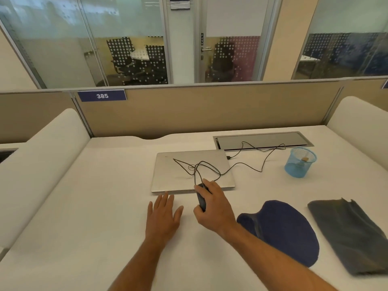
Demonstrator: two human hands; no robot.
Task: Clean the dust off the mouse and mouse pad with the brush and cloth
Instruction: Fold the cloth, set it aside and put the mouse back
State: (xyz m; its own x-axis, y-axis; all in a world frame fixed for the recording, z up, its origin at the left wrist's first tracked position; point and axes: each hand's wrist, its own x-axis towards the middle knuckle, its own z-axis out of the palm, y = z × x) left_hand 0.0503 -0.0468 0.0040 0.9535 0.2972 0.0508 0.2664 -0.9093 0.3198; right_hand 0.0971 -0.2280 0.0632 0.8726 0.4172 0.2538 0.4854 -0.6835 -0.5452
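**Tangled cord is the main hazard as the mouse is held off its pad**

An office cubicle with a beige partition and glass-walled rooms behind; a white bench (105, 206) carries everything. The right hand (214, 208) grips the black mouse (202, 199), fingers curled over its top and thumb at its side, just in front of the closed laptop (178, 175); the forearm reaches in from the lower right, crossing in front of the blue mouse pad (289, 229). The left hand (162, 217) lies flat on the bench beside it, fingers straight and spread, holding nothing.

The likeliest trouble is the cord (210, 169); it loops in a tangle over the laptop lid and runs on toward the cable tray (262, 140), so pulling the mouse further could snag it, drag it across the lid or tug the plug. The blue mesh cup (300, 162) stands near the cord's far run and looks light enough to be tipped by a sharp pull; I cannot tell whether the item inside is the brush. The grey cloth (346, 234) lies at the far right, beyond the pad, so a reach for it crosses the pad and may shift it.
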